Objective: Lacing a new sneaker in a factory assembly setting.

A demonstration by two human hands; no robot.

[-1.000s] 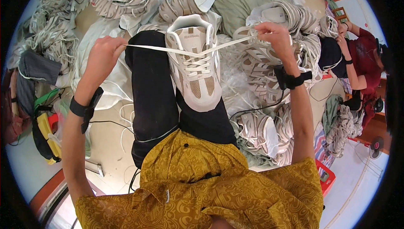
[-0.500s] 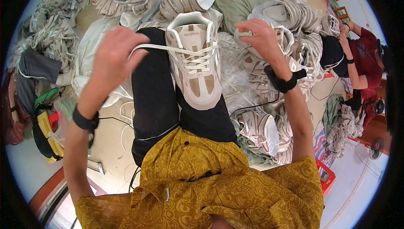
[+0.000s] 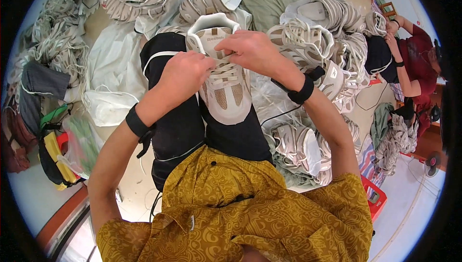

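Shoe [image 3: 230, 110]: left hand [image 3: 185, 73], right hand [image 3: 252, 52], earlier spread, met over lace [image 3: 166, 53]; wide pull likely done; grip closure: could not tell.

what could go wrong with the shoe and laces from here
The light shoe rests on the black trousers, with both the left hand and right hand up at its laces, so a sharp tug might tip or slide it.

The loose white lace looping over the left leg could twist or snag.

The thin black cable near the right wrist strap might catch on the piled shoes.
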